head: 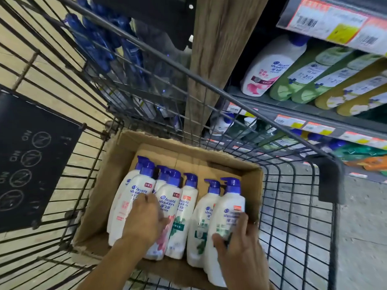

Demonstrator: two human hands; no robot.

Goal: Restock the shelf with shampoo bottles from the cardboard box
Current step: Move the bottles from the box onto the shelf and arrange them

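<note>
Bottles lie in box [117,170]. Right hand [236,245] fingers wrap rightmost bottle [227,208]; left hand [144,218] rests flat, fingers spread, on pink bottle [165,206]. Probably full: heavy, stiff, slick; grip mid-body.

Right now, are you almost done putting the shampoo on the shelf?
Not yet. Done: the shelf already holds a row of bottles, though I can't tell which came from this box. In hand: the right hand grips one bottle, and the left hand rests on another bottle. Left: about seven bottles still sit in the box.
</note>
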